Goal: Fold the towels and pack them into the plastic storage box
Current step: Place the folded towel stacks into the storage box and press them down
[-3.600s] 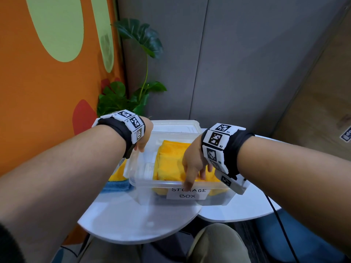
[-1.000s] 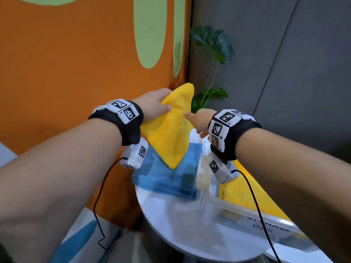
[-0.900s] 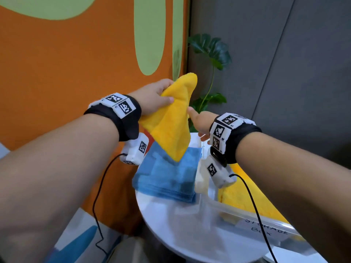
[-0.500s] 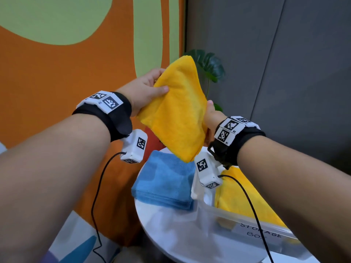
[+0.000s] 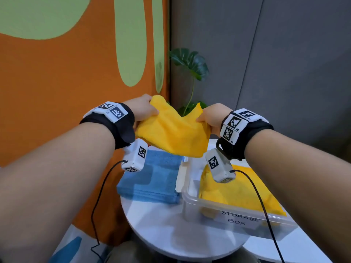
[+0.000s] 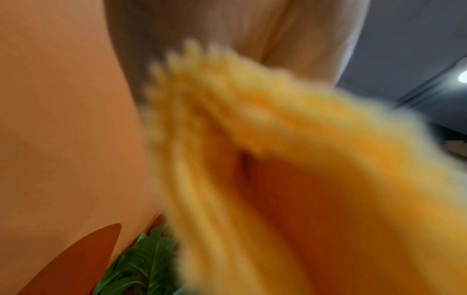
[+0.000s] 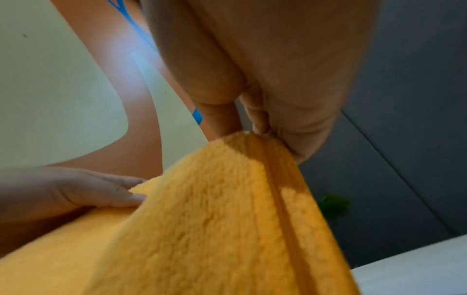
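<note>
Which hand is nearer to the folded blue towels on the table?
Left. The left hand is above the blue towels; the right hand is farther right, above the storage box.

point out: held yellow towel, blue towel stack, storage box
held yellow towel (image 5: pixel 171 135), head view, middle of the hanging cloth
blue towel stack (image 5: pixel 159 177), head view, top face
storage box (image 5: pixel 191 201), head view, near-left rim

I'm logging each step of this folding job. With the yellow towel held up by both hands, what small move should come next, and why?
Probably bring the two hands together to fold it in half. The left hand and right hand each pinch a top corner of the yellow towel, which sags between them in the air above the blue towels, not yet compact enough for the storage box.
</note>
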A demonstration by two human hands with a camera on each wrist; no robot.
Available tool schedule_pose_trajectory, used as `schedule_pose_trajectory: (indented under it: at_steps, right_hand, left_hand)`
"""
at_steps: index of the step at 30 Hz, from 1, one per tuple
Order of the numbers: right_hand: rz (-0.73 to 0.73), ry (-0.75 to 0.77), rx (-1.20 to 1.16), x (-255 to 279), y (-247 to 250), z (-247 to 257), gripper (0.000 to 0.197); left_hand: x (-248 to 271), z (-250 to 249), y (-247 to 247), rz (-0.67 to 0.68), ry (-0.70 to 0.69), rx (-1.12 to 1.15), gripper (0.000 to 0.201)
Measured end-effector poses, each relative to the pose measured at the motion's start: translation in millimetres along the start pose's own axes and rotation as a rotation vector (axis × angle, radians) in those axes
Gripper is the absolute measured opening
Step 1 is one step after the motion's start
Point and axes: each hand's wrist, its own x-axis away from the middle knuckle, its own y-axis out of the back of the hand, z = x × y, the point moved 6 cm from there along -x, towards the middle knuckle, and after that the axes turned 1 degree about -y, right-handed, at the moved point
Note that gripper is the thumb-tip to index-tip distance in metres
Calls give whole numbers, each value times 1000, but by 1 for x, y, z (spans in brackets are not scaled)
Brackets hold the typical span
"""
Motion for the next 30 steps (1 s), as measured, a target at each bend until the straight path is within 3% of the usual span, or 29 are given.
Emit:
schedule_pose_trajectory:
  at_steps: [5,11,15,17,21,23,26,30]
  right_hand:
    - [-193,13,416,24,45,-18,37]
    - [-209,-60,712,51,87,-47,37]
    - [-153,-143,802,63,105,-68,30]
    - [-81,-208,919,48,109,-92,6]
    - [74,-286,1099,54,94,-124,21]
    - [152,-328,1090,85,79,-121,3]
    - [144,-384,916,87,77,-128,36]
    - [125,-356,847,80,82,-135,39]
  left_hand:
    - [18,-22,-38,193,16,-71,23]
    - [35,-48,-95,389,-45,-80,60]
    - [44,-62,-127,470,-112,-132,66]
    - [49,-61,-146,552,-119,-191,58]
    - [64,-46,-181,743,-59,-427,42]
    - [70,-44,-191,798,-32,-512,35]
    - [70,-52,-199,789,-47,-595,35]
    - [62,-55,-203,693,-76,-664,44]
